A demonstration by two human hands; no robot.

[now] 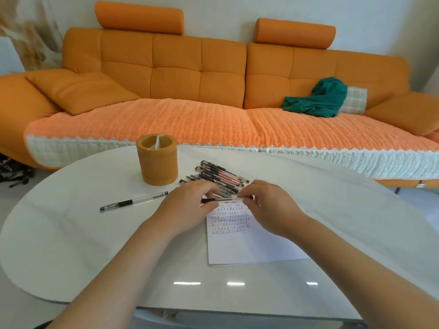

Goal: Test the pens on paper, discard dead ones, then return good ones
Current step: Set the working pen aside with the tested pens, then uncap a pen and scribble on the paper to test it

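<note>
Because uncapping seems intended, left grip (pixel 190 205) and right grip (pixel 268 205) pinch opposite ends of clear black-capped plastic pen (pixel 217 199); scribbled white paper sheet (pixel 249 245) beneath both.

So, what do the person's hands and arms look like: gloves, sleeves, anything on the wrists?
No gloves or rings on the left hand or right hand. No watch or band shows, and no sleeve covers the left forearm or right forearm within the frame.

Centre frame: pen pile (pixel 222 176) fanned beside orange holder (pixel 158 162); lone pen (pixel 134 201) lying left; held pen (pixel 217 199), apparently clear-barrelled, level over scribbled sheet (pixel 249 245).
</note>
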